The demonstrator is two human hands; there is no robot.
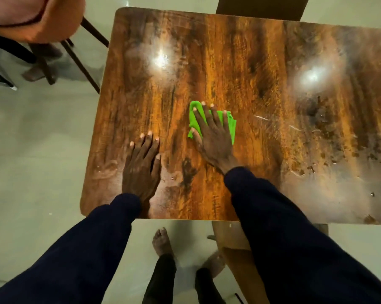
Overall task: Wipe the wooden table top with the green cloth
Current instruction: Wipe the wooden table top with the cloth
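The right hand (214, 139) covers most of the green cloth (230, 128). The surface (240, 62) is cut off before its right edge, the orange chair (58, 23) likewise.

The rectangular brown wood-grain surface (240, 62) is glossy: it shows two bright glares and carries hazy smears and wet streaks toward its right side. The bright green cloth (230, 128) is soft, matt fabric. The pale floor (31, 150) is smooth, faintly reflective.

You are working in warm, dim light. Two glare spots (161, 60) are blooming on the wooden table top (229, 51), far left and far right. Wide-angle distortion is bowing its edges; detail is looking soft.
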